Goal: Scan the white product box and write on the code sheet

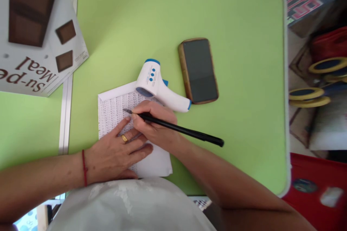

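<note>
A black pen [179, 127] is pinched in my right hand [154, 122], its tip over the paper. Dense rows of small writing cover much of the white sheet of paper [155, 164] beneath my hands; its lower right part looks blank. My left hand [123, 153] lies flat on the sheet, fingers spread, with a gold ring on one finger and a red string at the wrist. Across the sheet's top edge rests a white and blue infrared thermometer [162, 90], just beyond my right hand.
A smartphone [200, 70] in a brown case lies right of the thermometer on the green table [244, 43]. At the upper left stands a large printed box [65, 3]. Yellow-rimmed rolls [306, 94] and a red surface [320, 177] are beyond the table's right edge.
</note>
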`<action>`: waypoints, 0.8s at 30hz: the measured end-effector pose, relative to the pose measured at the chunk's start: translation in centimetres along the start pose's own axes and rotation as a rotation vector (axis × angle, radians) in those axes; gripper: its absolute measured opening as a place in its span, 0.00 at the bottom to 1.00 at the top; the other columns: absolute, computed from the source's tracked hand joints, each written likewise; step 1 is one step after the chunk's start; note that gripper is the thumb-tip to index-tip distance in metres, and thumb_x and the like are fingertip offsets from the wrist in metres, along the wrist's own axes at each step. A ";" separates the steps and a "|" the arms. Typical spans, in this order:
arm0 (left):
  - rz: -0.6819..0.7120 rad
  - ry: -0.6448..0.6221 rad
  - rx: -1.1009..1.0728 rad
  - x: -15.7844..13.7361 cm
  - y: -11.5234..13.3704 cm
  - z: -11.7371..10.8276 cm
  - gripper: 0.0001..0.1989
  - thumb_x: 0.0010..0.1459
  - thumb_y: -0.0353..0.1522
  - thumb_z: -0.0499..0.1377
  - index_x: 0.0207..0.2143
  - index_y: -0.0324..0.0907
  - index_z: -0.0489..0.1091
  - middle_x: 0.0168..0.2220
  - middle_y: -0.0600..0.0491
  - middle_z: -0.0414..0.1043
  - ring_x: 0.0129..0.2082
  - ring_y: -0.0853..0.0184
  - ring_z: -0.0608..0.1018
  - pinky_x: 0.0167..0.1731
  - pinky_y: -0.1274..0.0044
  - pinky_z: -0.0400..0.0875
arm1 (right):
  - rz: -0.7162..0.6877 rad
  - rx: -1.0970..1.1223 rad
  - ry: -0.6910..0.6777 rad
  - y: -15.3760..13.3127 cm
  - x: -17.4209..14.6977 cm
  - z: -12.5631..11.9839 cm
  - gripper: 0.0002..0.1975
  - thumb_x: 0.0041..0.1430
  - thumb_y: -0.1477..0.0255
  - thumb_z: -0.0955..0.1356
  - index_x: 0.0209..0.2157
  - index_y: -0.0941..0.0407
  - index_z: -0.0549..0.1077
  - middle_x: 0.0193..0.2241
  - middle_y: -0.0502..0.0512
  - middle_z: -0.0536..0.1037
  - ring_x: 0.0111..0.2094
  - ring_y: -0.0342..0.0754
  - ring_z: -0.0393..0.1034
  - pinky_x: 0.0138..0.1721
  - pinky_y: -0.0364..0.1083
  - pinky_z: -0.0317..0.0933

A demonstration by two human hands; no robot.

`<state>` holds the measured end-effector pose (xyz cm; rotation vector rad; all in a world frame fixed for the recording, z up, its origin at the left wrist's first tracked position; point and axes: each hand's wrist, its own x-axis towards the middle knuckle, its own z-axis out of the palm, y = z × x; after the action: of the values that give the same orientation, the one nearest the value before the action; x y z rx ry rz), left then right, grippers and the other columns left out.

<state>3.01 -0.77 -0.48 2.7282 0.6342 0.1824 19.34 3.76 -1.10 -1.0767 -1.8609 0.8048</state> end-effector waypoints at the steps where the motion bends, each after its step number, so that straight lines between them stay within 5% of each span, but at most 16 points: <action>1: 0.001 -0.001 -0.001 0.0 0.0 0.0 0.41 0.51 0.55 0.62 0.59 0.40 0.61 0.57 0.45 0.65 0.62 0.48 0.61 0.64 0.53 0.45 | 0.001 -0.008 0.007 0.0 0.0 0.0 0.08 0.54 0.81 0.66 0.29 0.53 0.67 0.22 0.45 0.71 0.24 0.40 0.68 0.27 0.41 0.66; 24: 0.004 -0.001 0.001 0.0 0.0 0.0 0.42 0.50 0.55 0.63 0.59 0.40 0.61 0.58 0.45 0.64 0.62 0.48 0.60 0.64 0.53 0.46 | -0.002 -0.021 -0.006 -0.1 0.0 -0.1 0.08 0.52 0.81 0.65 0.29 0.52 0.67 0.21 0.44 0.70 0.24 0.41 0.67 0.27 0.42 0.65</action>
<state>2.99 -0.77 -0.49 2.7305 0.6287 0.1818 19.41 3.74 -0.94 -1.0865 -1.8789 0.7897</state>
